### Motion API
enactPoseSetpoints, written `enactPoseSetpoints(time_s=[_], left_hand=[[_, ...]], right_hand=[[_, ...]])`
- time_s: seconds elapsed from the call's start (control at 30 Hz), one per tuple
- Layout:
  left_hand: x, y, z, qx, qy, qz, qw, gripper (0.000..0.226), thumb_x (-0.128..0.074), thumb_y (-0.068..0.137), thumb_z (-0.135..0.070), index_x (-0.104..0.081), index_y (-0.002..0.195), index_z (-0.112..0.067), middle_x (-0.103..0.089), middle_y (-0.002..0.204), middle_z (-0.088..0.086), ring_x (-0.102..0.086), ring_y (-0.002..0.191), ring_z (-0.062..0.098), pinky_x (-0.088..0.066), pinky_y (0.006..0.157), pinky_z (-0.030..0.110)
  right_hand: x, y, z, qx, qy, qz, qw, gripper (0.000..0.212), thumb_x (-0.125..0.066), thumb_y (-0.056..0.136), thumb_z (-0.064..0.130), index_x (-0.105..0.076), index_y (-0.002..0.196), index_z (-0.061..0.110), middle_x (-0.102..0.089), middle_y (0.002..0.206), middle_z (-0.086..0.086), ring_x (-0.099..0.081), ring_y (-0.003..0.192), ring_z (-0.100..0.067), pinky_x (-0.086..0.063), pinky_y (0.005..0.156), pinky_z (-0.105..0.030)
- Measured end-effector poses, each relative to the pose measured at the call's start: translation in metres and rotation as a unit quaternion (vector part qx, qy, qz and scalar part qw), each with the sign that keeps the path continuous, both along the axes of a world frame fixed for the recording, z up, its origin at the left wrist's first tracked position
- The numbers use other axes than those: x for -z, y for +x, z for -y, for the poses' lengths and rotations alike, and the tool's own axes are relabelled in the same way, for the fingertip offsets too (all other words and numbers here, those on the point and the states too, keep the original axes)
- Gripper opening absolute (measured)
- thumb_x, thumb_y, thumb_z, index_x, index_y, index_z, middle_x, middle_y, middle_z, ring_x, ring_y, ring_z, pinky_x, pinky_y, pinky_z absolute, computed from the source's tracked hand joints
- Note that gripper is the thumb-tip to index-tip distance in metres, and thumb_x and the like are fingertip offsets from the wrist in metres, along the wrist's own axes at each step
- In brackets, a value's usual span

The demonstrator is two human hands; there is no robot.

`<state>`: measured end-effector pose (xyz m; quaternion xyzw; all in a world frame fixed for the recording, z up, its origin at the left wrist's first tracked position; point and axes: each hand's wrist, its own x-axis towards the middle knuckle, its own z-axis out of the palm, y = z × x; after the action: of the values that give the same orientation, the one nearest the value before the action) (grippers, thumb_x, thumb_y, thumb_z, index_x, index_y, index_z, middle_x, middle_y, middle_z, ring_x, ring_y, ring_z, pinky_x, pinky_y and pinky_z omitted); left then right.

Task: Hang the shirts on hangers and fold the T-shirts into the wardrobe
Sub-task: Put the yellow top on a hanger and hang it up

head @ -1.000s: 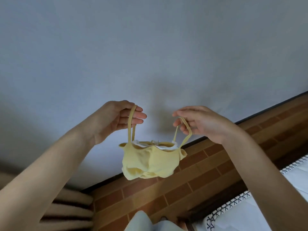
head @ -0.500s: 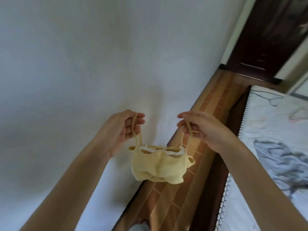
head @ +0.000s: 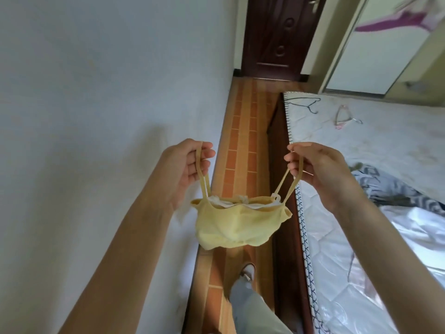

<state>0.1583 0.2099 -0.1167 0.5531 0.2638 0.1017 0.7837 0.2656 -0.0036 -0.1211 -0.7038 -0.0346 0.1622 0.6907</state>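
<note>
A bed with a white quilted mattress (head: 390,145) fills the room from two to five o'clock. Far up it at one o'clock lie a dark wire hanger (head: 304,104) and, just beside it, a pink hanger (head: 343,118). A grey patterned garment (head: 390,186) sprawls at three o'clock, with clear plastic sheeting (head: 419,227) below it. Orange brick-pattern floor (head: 243,141) runs along the bed's edge toward twelve.

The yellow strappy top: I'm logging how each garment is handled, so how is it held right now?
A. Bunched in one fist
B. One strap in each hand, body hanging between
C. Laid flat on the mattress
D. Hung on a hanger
B: the left hand and the right hand each pinch a strap, and the yellow top hangs between them above the floor.
</note>
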Motion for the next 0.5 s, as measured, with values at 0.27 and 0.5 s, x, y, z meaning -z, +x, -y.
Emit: enactPoseSetpoints(time_s=[0.27,0.5], left_hand=[[0.007,0.118,-0.023,0.011,0.021,0.001,1.0,0.021,-0.05,0.094,-0.016,-0.069,0.089,-0.011,-0.069,0.07,-0.004,-0.06,0.059,0.007,-0.05,0.071,0.025],[-0.001,0.258,-0.032,0.052,0.052,-0.021,0.997,0.021,-0.049,0.095,-0.017,-0.069,0.092,-0.011,-0.068,0.068,-0.005,-0.057,0.056,0.004,-0.048,0.062,0.02]], right_hand=[[0.016,0.104,-0.025,-0.008,-0.024,0.007,1.0,0.018,-0.053,0.098,0.009,-0.069,0.092,0.011,-0.063,0.065,0.002,-0.055,0.057,-0.009,-0.049,0.06,-0.019],[0.02,0.225,-0.049,-0.025,-0.034,-0.003,0.999,0.018,-0.053,0.098,0.009,-0.07,0.096,0.008,-0.066,0.069,-0.001,-0.056,0.058,-0.009,-0.048,0.058,-0.018]])
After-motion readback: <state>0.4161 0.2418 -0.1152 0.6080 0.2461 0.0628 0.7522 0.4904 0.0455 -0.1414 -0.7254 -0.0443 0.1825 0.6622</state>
